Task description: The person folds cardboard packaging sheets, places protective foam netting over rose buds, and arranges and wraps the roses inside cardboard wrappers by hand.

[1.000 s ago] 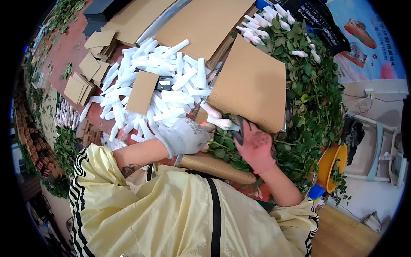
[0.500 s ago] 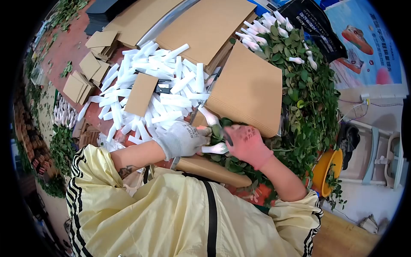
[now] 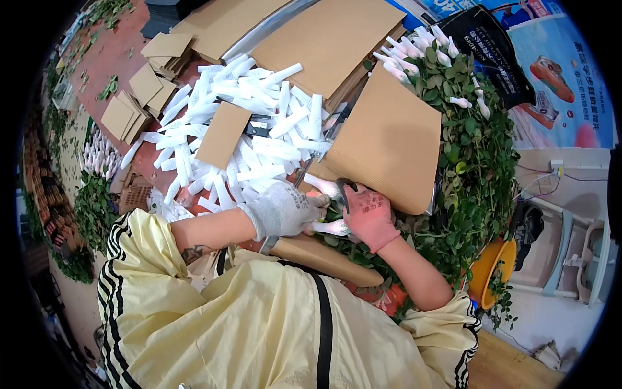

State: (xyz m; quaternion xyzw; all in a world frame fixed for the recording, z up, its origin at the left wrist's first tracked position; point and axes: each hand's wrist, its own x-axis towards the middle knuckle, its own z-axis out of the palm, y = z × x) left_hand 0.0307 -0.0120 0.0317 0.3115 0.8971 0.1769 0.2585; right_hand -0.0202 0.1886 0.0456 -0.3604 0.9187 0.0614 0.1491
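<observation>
Two pale pink, tapering flower buds in white netted sleeves (image 3: 332,227) lie by the hands, one above the other, near the wearer's edge of the red desk (image 3: 123,55). Green leaves show around them, between a stack of flat brown cardboard sheets (image 3: 389,139) and a curved brown cardboard piece (image 3: 327,258).

The right hand, in a pink knit glove with dark fingertips (image 3: 366,211), bends its fingers over the leafy end of the upper bud; whether they grip or only touch, I cannot tell. The left hand, in a pale grey knit glove (image 3: 288,209), curls its fingers beside both buds, and its fingertips are too hidden to show a hold.

Each bud looks very light, with a soft, springy sleeve and petals that probably bruise under a hard squeeze. Its firmer base, where bud meets stem, seems the best place to hold; pinching the narrow white tip could drag the netting off. Leaves probably snag and tear easily.
</observation>
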